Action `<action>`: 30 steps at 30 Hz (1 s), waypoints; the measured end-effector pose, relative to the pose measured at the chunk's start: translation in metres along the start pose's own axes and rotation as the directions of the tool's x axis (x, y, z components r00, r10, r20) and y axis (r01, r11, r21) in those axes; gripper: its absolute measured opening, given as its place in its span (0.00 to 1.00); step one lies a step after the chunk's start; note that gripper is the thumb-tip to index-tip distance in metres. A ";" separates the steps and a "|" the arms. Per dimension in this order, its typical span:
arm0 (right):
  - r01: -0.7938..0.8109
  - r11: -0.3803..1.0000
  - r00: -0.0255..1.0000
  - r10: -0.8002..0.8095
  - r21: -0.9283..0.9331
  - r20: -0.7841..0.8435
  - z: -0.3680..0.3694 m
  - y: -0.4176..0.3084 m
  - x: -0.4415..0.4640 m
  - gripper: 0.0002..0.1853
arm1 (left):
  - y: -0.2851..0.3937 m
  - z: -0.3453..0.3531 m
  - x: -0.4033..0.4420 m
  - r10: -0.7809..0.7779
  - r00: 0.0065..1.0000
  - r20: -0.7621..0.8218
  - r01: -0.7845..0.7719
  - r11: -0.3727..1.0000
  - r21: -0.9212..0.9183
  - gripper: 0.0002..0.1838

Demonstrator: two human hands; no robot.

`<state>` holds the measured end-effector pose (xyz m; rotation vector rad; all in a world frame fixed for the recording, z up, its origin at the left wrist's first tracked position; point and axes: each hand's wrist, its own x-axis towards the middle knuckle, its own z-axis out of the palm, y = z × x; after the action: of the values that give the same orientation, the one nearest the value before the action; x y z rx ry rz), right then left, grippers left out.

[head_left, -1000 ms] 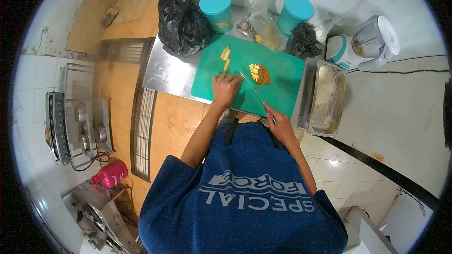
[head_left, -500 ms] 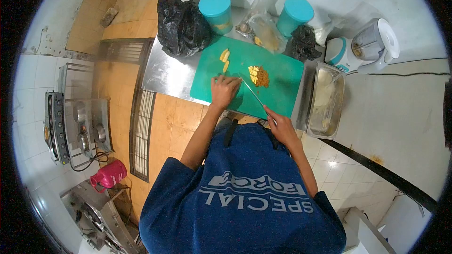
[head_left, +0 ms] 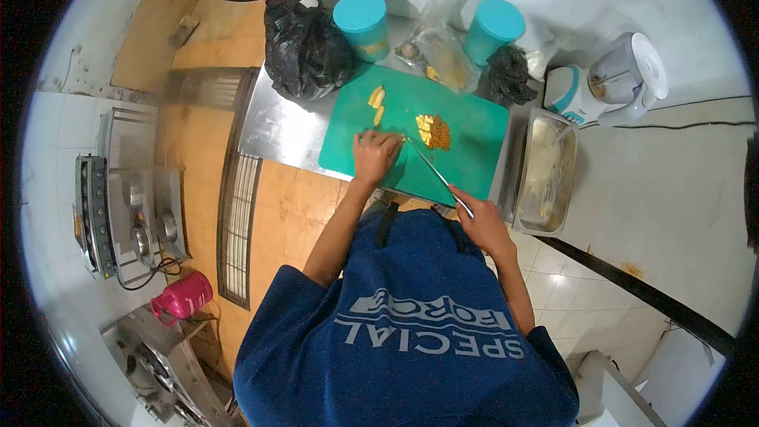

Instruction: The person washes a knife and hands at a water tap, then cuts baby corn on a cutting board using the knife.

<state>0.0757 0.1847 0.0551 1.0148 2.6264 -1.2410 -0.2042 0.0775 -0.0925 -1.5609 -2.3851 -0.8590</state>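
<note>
My right hand (head_left: 481,221) is closed round the handle of a knife (head_left: 434,171), whose tip lies over the green cutting board (head_left: 474,170) beside my left fingertips. On the board, my left hand (head_left: 376,156) has its fingers bent together over a small yellow piece (head_left: 404,138), mostly hidden. Several long yellow pieces (head_left: 378,103) lie above my left hand. Right of the knife tip are a little pile of cut yellow pieces (head_left: 424,126) and, touching it, a heap of orange-brown bits (head_left: 440,135).
Behind the board stand a black plastic bag (head_left: 307,51), two turquoise-lidded tubs (head_left: 360,24) (head_left: 494,28), a clear bag (head_left: 447,59) and a small black bag (head_left: 511,75). To the right are a metal tray (head_left: 565,190) and a blender (head_left: 617,79).
My right hand has shifted slightly right and down along with the knife handle, and the knife's angle has changed a little. My left hand has barely moved.
</note>
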 end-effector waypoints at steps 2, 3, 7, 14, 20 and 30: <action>-0.017 0.999 1.000 0.017 -0.037 0.001 -0.004 -0.007 0.001 0.24 | 0.001 0.000 -0.001 -0.002 1.000 -0.002 0.002 1.000 0.012 0.08; -0.044 0.999 0.999 0.044 -0.022 0.012 -0.004 -0.011 0.003 0.24 | 0.002 -0.001 -0.002 -0.007 1.000 -0.003 0.007 1.000 0.025 0.08; -0.028 0.993 1.000 0.028 0.113 -0.002 0.006 -0.008 0.009 0.24 | 0.003 -0.005 -0.004 -0.003 1.000 -0.010 0.003 1.000 0.014 0.09; -0.029 0.992 1.000 0.028 0.122 0.006 0.016 -0.004 0.012 0.23 | 0.005 -0.008 -0.002 -0.012 1.000 -0.021 0.013 1.000 0.026 0.10; -0.091 0.990 0.995 0.087 0.110 0.041 0.011 -0.011 0.009 0.23 | 0.004 -0.007 -0.002 -0.006 1.000 -0.017 0.007 0.999 0.033 0.10; -0.003 0.994 1.000 0.005 0.111 -0.024 0.022 0.001 0.005 0.23 | 0.008 -0.008 0.001 -0.016 0.999 -0.049 0.019 0.998 0.063 0.09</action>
<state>0.0681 0.1722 0.0378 1.0572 2.5970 -1.3968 -0.1988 0.0758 -0.0823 -1.4806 -2.3715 -0.8062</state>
